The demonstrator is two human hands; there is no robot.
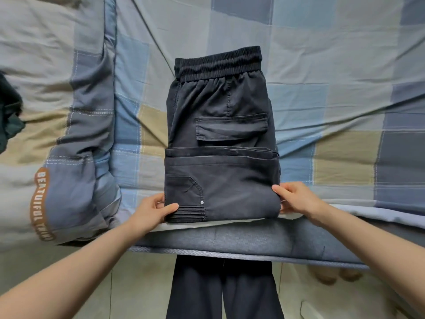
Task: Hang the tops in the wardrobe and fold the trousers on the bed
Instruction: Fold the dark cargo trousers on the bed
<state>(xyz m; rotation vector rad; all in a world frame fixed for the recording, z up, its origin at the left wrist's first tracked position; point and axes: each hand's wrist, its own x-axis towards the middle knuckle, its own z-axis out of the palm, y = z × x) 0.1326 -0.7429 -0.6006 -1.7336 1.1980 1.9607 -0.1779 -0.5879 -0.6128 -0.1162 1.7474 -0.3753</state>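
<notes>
Dark charcoal cotton cargo trousers (pixel 220 143) lie folded on the bed (pixel 333 72), w/ the black ribbed elastic waistband (pixel 218 63) at the far end and the folded-up lower part at the near end, right at the mattress edge. The lower legs are doubled back over the seat, their hem edge lying across just below the flap pocket (pixel 231 126). A stitched patch w/ two metal rivets sits at the near-left corner of the fold.

Left hand (pixel 153 209) grips the near-left corner of the bundle: thumb lies flat on top of the fabric by the pleated stitching, the other fingers (pixel 158 199) curl against the left edge and go under, so their tips can't be seen. Right hand (pixel 296 199) holds the near-right corner: thumb on top along the edge, the rest of the fingers wrapped round the side and underneath, pinching the layers. Both hands are at the near end only; the waistband end lies untouched, well away from them.

Bed is covered by a blue, grey and tan checked sheet (pixel 345 157). To the left, a rolled matching quilt (pixel 76 139) w/ an orange lettered label (pixel 41 203). A dark green garment (pixel 10 116) shows at the far left edge. Below the mattress edge, the person's own dark trouser legs (pixel 220 288) and a pale tiled floor (pixel 138 284).
</notes>
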